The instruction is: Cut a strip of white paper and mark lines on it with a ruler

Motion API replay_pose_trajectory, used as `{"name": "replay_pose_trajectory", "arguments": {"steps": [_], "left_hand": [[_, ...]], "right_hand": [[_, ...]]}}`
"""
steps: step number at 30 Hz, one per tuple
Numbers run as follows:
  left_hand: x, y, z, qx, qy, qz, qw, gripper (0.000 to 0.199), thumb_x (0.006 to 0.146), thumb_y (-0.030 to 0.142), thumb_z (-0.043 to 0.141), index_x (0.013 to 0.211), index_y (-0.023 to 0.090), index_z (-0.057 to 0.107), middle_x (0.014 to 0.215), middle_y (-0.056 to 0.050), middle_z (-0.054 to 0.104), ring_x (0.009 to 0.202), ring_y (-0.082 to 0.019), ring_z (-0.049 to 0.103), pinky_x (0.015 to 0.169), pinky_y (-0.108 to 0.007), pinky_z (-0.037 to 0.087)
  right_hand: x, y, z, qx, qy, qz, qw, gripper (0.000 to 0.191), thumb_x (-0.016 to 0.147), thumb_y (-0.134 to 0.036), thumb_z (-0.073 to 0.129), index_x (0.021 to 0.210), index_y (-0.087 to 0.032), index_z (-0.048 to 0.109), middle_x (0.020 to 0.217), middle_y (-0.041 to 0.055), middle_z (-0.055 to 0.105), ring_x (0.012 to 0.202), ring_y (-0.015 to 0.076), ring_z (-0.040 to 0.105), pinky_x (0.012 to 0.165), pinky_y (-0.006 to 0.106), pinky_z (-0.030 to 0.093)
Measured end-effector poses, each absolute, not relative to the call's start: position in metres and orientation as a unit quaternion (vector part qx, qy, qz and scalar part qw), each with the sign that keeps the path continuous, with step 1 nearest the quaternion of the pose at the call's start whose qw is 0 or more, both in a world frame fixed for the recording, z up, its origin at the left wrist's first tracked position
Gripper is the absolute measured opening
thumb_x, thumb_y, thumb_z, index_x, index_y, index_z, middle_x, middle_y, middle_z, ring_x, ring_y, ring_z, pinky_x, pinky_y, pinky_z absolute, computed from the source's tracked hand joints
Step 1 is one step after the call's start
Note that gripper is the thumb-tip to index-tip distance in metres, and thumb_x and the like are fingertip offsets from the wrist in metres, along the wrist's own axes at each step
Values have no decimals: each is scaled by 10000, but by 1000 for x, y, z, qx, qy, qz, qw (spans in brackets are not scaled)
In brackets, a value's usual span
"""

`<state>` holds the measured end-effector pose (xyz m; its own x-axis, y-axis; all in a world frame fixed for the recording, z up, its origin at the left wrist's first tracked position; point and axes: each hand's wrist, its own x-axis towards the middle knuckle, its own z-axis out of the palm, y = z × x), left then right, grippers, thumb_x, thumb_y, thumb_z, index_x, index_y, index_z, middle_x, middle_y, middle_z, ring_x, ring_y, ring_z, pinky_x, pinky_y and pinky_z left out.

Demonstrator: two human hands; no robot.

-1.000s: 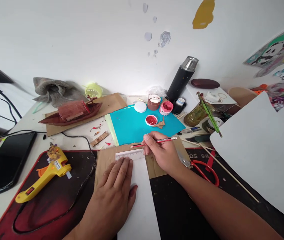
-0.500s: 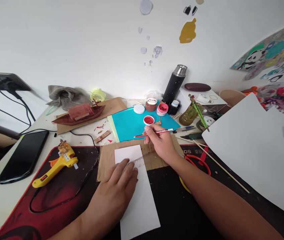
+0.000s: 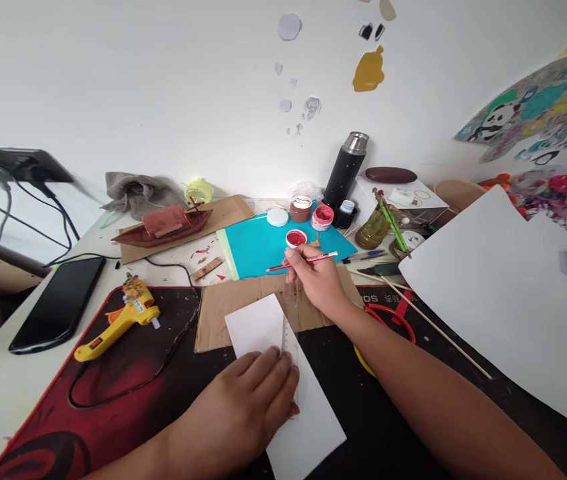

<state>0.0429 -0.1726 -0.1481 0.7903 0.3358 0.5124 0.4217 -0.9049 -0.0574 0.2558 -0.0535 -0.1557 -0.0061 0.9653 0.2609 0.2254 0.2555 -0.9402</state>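
A white strip of paper lies slanted on the black mat, its far end over brown cardboard. A clear ruler rests on the paper, running roughly away from me. My left hand lies over the ruler and paper, fingers pressed together and flat on them. Above the cardboard, my right hand pinches a red pencil, its tip pointing left. The ruler's far end comes close under the right hand; whether the fingers touch it is unclear.
A yellow glue gun and a black phone lie at the left. Behind are a red model boat, paint jars on a blue sheet and a black flask. Large white paper is at the right.
The paper strip has turned, its near end swinging right. The ruler has turned from lying across it to running lengthwise. My left hand has moved right with them; the right hand still holds the pencil.
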Motion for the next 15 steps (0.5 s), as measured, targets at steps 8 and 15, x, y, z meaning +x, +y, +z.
{"name": "replay_pose_trajectory", "arguments": {"steps": [8, 15], "left_hand": [[45, -185, -161, -953, -208, -210, 63, 370, 1105, 404, 574, 1336, 153, 718, 1384, -85, 777, 1276, -286, 720, 1066, -398, 573], [40, -163, -160, -950, -248, -180, 65, 433, 1078, 419, 595, 1384, 126, 686, 1504, -122, 708, 1395, -336, 667, 1118, -444, 594]], "right_hand": [[256, -54, -156, -482, -605, 390, 499, 529, 1041, -714, 595, 797, -250, 671, 621, -7, 684, 639, 192, 642, 686, 319, 515], [256, -51, -162, -473, -594, 403, 511, 526, 1038, -708, 613, 774, -254, 645, 617, -6, 683, 668, 204, 675, 722, 329, 525]]}}
